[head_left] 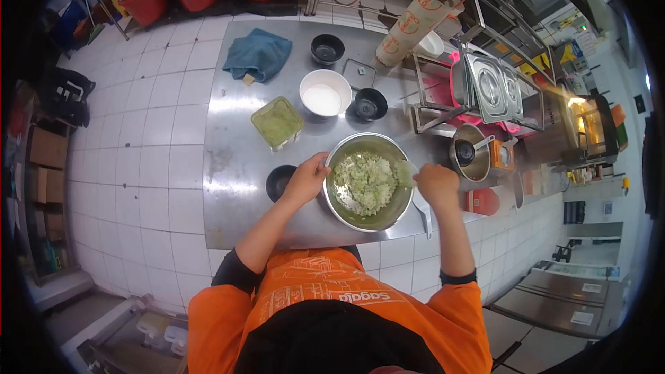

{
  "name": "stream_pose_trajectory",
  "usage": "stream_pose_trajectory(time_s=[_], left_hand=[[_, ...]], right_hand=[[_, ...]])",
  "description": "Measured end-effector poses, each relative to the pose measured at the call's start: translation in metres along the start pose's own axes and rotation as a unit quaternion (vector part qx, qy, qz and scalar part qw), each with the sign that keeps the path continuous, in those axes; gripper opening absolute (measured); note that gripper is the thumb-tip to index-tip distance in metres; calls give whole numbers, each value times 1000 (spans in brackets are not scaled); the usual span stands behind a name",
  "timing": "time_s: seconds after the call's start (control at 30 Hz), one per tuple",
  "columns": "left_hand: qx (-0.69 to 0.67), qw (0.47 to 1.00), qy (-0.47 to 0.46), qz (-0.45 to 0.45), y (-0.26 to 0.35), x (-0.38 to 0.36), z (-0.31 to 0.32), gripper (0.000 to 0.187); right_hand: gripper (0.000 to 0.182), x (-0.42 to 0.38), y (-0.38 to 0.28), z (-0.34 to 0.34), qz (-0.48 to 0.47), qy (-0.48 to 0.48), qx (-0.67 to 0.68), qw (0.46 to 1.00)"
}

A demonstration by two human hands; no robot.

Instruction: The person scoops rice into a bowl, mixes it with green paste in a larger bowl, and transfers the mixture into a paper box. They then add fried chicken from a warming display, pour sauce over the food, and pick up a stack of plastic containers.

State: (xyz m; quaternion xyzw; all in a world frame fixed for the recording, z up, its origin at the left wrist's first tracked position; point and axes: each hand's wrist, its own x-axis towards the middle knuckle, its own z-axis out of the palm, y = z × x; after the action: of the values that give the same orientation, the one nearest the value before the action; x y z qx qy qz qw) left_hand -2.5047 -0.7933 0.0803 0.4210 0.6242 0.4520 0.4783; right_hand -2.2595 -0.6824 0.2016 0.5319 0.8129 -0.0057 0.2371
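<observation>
One steel mixing bowl of pale-green grainy mixture stands on the metal table; the left hand pinches the bowl's left rim; the right hand, at its right, curls around a spatula reaching inside; a small black bowl sits left of it.

Orange top, pale line print, lettering possibly "Sagaja"; orange sleeves, black cuffs; black upper front.

Bright indoor light, white glare on steel table — fisheye curvature, black corners
</observation>
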Motion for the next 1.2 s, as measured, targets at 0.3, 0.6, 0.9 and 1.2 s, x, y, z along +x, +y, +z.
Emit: stream_pose_trajectory(time_s=[0.3, 0.6, 0.9, 1.2], left_hand=[[-30, 999, -13, 1, -8, 5, 1, 43], [-7, 999, 26, 26, -12, 2, 3, 39], [-2, 999, 11, 39, 2, -2, -1, 40], [7, 998, 45, 31, 8, -6, 4, 41]], right_hand=[[13, 0, -87, 19, -164, 140, 45, 975], [13, -98, -59, -2, -152, 37, 32, 987], [22, -43, -55, -2, -3, -4, 87, 996], [16, -12, -83, 29, -124, 106, 105, 981]])
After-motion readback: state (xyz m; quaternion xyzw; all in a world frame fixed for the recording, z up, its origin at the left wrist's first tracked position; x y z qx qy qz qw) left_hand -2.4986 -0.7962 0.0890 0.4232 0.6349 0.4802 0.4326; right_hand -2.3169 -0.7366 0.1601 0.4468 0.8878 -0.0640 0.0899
